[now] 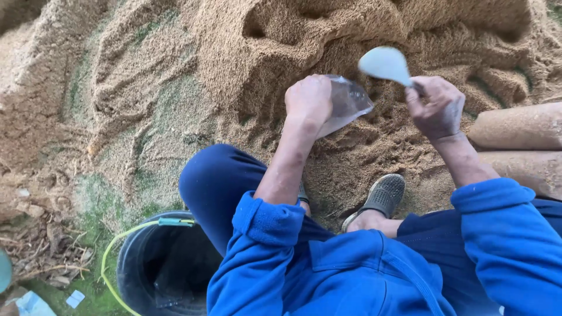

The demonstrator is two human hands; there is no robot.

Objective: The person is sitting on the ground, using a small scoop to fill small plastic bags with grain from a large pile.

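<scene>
Head view, looking down on a squatting person in a blue hooded top (351,275) and dark blue trousers. Left hand (309,100), just left of frame centre: grip pressed together around the neck of a clear plastic bag (350,102), which juts out toward 3 o'clock from the fist, slightly crumpled; what it contains cannot be told. Right hand (436,108), at 3 o'clock of the bag and apart from it: grip pinched on the handle of a pale, blurred scoop (385,63), whose rounded bowl points toward 10 o'clock and sits above the bag's open end, near but not touching. Beneath both hands: a broad heap of tan sawdust-like material (246,52), furrowed and dug with hollows, filling the upper half of the frame. Patches of green ground (175,111) show through the thinner layer at 9 o'clock of the hands. At 6 o'clock of the bag: one foot in a grey perforated slip-on shoe (380,196), resting on the tan material. At 3 o'clock, at the frame edge: two brownish cylindrical shapes (518,126), one above the other, dusted with the same material. At 7 o'clock, beside the left knee: a black bucket (137,263) with a yellow-green handle, its inside dark. Dry leaves and twigs (41,246) lie at 8 o'clock, near the bucket.
</scene>
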